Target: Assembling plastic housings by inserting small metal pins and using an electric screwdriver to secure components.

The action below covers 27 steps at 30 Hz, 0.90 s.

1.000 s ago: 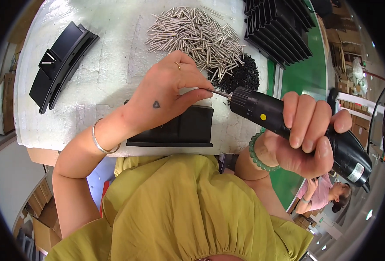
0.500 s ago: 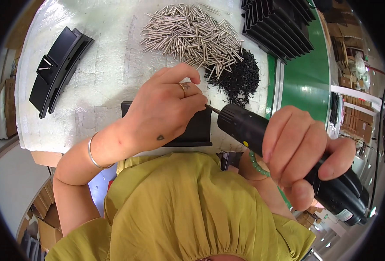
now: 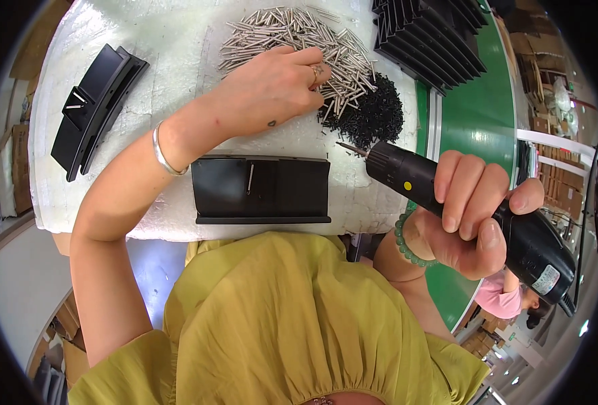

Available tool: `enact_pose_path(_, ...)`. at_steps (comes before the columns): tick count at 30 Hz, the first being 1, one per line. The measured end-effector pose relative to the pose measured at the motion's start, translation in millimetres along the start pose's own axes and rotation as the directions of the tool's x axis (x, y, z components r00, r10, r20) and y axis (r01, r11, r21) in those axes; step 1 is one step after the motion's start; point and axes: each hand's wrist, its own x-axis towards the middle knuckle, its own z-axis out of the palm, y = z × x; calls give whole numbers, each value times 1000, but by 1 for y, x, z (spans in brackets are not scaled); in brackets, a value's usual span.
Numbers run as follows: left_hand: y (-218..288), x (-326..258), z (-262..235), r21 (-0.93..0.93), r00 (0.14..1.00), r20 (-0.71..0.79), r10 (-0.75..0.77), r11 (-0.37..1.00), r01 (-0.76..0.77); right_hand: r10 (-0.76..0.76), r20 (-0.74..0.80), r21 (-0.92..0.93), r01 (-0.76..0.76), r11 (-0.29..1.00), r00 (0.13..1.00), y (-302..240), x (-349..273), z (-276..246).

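In my right hand (image 3: 478,209) is a black electric screwdriver (image 3: 407,179), its thin bit pointing left over the table. My left hand (image 3: 279,84) reaches over the near edge of a heap of silver metal pins (image 3: 299,37). Its fingers curl downward; the fingertips and anything between them are hidden. Right beside that hand lies a pile of small black screws (image 3: 373,115). In front of me sits a black panel (image 3: 285,189) with a raised lower edge, and one silver pin (image 3: 250,179) is on it near the middle.
A black curved part (image 3: 100,104) with a silver pin on it lies at the table's left. Several black ribbed panels (image 3: 434,40) are stacked at the far right, next to a green surface (image 3: 478,121). A person in pink (image 3: 500,297) is beyond on the right.
My left hand has moved away from the black panel, up to the metal pins, uncovering the panel. The screwdriver in my right hand has pulled back to the right, its bit off the panel.
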Motion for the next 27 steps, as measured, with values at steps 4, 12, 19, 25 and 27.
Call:
enact_pose_path(4,6,-4,-6,-210,977,-188,-96,976,55,-5,-19,-8,5,1000,1000,-2,-2,-1)
enact_pose_path(12,37,-31,-43,-735,774,-42,-632,545,405,62,-23,-58,-63,996,998,-3,3,10)
enact_pose_path(19,83,-77,-38,-443,777,-135,-615,739,508,160,104,-2,-160,987,982,12,6,26)
enact_pose_path(25,97,-79,-21,-298,778,-251,-576,811,504,149,167,-19,-148,989,975,24,2,34)
enact_pose_path(27,98,-79,-21,-292,771,-259,-581,808,511,149,177,-20,-148,989,973,25,1,35)
